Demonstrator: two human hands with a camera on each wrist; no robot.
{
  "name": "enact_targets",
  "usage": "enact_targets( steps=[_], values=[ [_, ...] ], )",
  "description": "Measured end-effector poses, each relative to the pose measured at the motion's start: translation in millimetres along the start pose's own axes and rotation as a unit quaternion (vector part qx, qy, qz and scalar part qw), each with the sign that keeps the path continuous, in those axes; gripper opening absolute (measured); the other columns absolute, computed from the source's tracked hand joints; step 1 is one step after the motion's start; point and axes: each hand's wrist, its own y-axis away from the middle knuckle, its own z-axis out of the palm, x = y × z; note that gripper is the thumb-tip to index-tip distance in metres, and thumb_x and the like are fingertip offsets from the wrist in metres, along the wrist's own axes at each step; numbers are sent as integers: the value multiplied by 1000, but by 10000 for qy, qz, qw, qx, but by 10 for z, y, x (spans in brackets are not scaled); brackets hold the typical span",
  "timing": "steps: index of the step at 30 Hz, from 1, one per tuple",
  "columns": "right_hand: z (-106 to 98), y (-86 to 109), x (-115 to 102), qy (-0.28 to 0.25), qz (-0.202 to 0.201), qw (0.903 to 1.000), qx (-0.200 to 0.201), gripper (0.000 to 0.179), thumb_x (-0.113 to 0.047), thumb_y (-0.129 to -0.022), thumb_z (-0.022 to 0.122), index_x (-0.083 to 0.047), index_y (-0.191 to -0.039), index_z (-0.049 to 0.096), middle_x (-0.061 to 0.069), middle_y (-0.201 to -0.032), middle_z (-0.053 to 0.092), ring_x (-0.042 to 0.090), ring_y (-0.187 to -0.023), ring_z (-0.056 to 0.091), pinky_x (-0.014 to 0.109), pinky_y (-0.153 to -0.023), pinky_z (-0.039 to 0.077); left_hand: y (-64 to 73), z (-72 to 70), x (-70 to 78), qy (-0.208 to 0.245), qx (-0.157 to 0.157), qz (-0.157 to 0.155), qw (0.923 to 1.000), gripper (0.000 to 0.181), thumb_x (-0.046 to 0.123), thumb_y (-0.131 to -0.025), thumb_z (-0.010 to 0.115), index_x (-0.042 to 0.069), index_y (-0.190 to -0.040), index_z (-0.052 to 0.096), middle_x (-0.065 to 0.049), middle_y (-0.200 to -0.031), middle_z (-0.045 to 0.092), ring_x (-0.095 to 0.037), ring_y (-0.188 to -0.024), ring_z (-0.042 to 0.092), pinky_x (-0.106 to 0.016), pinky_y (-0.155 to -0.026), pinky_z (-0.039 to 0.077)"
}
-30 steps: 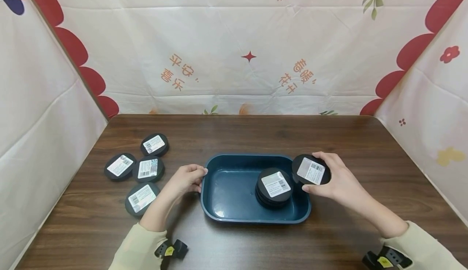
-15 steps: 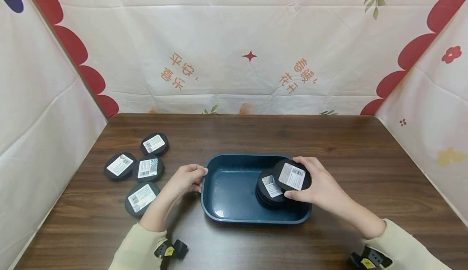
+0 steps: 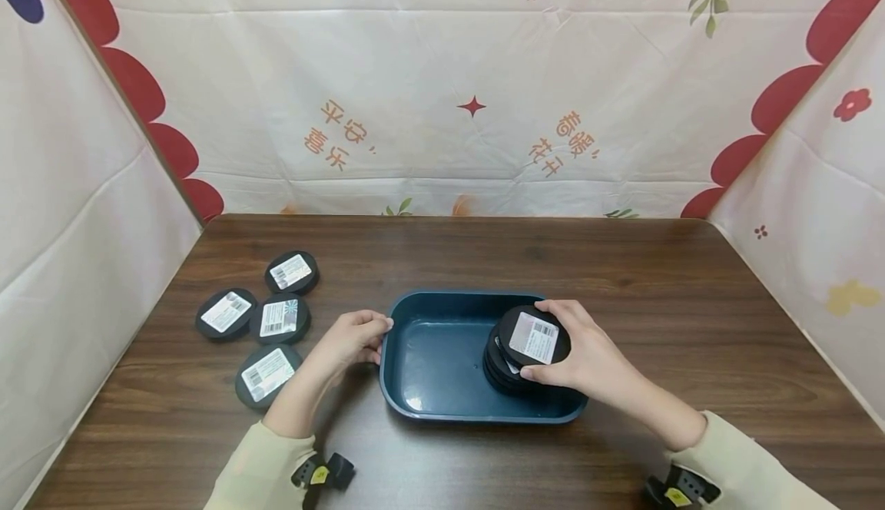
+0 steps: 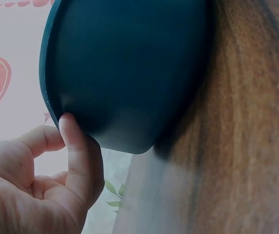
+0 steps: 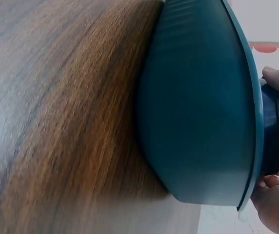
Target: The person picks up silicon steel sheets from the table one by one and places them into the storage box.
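Observation:
A dark blue rectangular tray [image 3: 427, 368] sits on the brown table. My left hand [image 3: 351, 339] pinches its left rim between thumb and fingers, which the left wrist view shows closely. My right hand [image 3: 588, 352] grips a flat round black disc [image 3: 535, 335] with a white barcode label, thumb on the near edge and fingers on the far one. This disc overlaps the top of a stack of similar black discs [image 3: 499, 375] in the right part of the tray, covering most of the top label. In the right wrist view, the held disc [image 5: 274, 129] shows just above the tray rim.
Several more labelled black discs lie on the table left of the tray, among them one at the back [image 3: 292, 272] and one near my left forearm [image 3: 268, 375]. A printed white cloth [image 3: 429, 110] hangs behind the table and along both sides.
My right hand has carried the black disc leftward, from the tray's right rim to over the stack. My left hand has stayed on the left rim, and the tray has not moved.

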Motion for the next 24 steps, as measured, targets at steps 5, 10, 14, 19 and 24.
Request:
enact_targets(
  steps=[5, 10, 14, 19, 24],
  values=[
    [38, 5, -27, -36, -14, 10000, -13, 85, -42, -62, 83, -10, -132, 45, 9, -127, 42, 25, -94, 52, 40, -75, 44, 11, 1, 6, -38, -7, -15, 10000, 27, 12, -90, 53, -11, -104, 55, -4, -68, 53, -12, -59, 52, -23, -56, 47],
    [71, 13, -40, -60, -90, 9999, 21, 86, -42, -62, 83, -10, -132, 45, 9, -127, 43, 25, -95, 51, 39, -75, 44, 19, 8, 12, -49, 14, -18, 10000, 26, 12, -90, 53, -11, -103, 55, -4, -68, 53, -12, -59, 51, -23, -56, 47],
    [83, 17, -51, -39, -147, 9999, 50, 87, -41, -61, 84, -10, -132, 45, 8, -126, 42, 26, -97, 50, 41, -76, 44, 19, 10, 11, -50, 19, -7, 10000, 26, 12, -89, 53, -11, -103, 55, -4, -68, 52, -12, -58, 51, -23, -55, 47],
    [82, 19, -62, 29, -160, 9999, 34, 87, -42, -61, 83, -10, -133, 44, 9, -126, 42, 27, -98, 49, 42, -77, 44, 14, 7, 11, -35, 23, 5, 10000, 27, 11, -89, 52, -11, -104, 55, -4, -68, 52, -12, -58, 51, -22, -56, 47],
    [87, 9, -65, 147, -275, 9995, 13, 87, -40, -62, 83, -9, -133, 44, 12, -127, 43, 28, -101, 49, 44, -79, 45, 11, 6, 9, -29, 32, 4, 10000, 27, 11, -90, 52, -12, -104, 55, -4, -68, 52, -11, -58, 51, -22, -55, 47]
  ],
)
